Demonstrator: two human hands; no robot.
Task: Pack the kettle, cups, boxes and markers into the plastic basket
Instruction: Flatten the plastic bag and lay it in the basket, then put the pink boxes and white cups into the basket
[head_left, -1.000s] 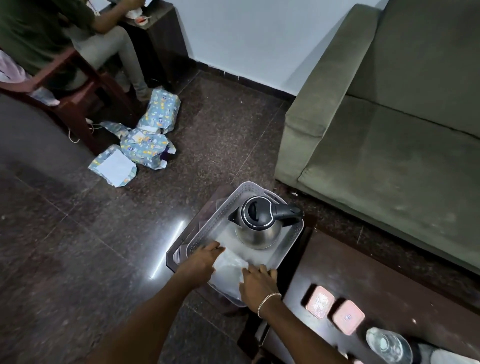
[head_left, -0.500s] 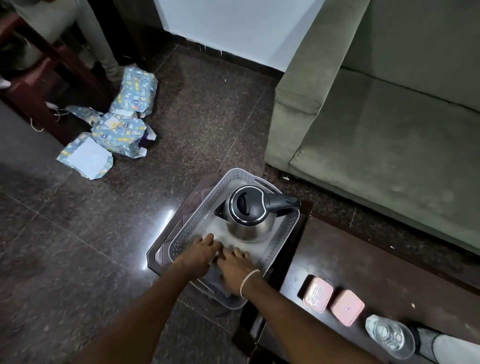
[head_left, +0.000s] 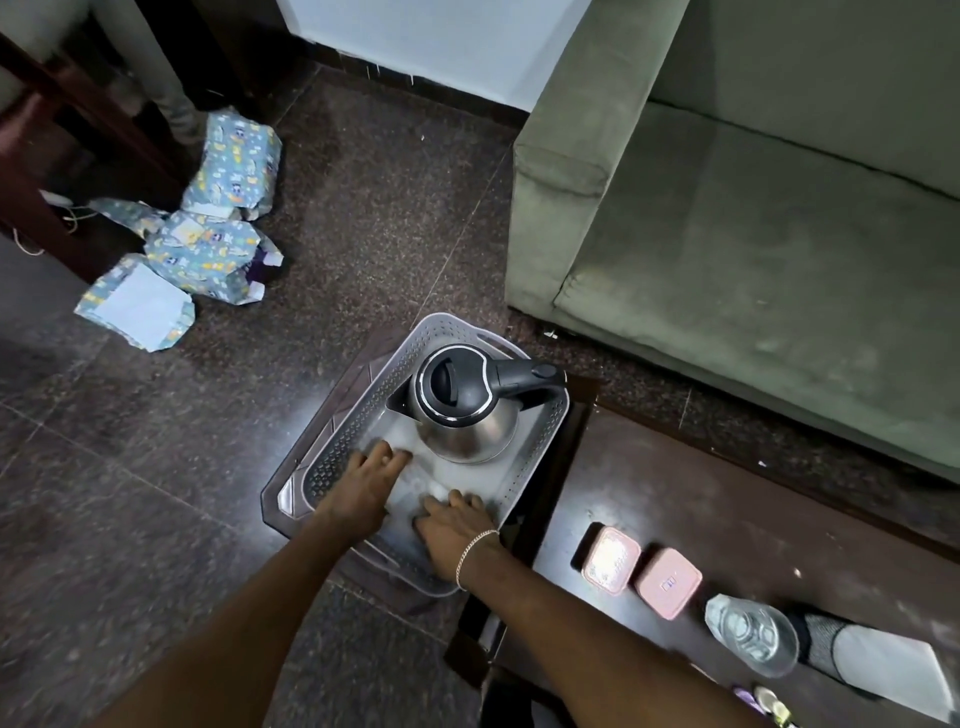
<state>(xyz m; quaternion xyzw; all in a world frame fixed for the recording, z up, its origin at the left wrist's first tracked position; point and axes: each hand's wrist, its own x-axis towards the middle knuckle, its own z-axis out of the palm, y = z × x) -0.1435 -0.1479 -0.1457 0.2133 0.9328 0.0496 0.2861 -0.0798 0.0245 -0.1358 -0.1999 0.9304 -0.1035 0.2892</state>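
The grey perforated plastic basket (head_left: 340, 441) stands on a low dark stand beside the table. Inside its far half sits the steel kettle (head_left: 462, 415) with a black lid and handle. My left hand (head_left: 363, 486) and my right hand (head_left: 454, 527) both lie on a translucent whitish box (head_left: 410, 493) in the basket's near half, fingers spread over it. Two pink boxes (head_left: 610, 560) (head_left: 668, 583) rest on the dark table to the right. Beside them lies a clear glass cup (head_left: 753, 635). Small coloured marker ends (head_left: 763, 701) show at the bottom edge.
A green sofa (head_left: 753, 234) fills the right side, close behind the basket. Gift-wrapped parcels (head_left: 208, 244) lie on the dark floor at left, next to a wooden chair (head_left: 31, 171) and a person's leg. A grey mesh item (head_left: 878, 665) lies on the table.
Both hands have lowered the translucent box from above the basket's near rim down onto its floor. The view has tilted downward and shifted closer.
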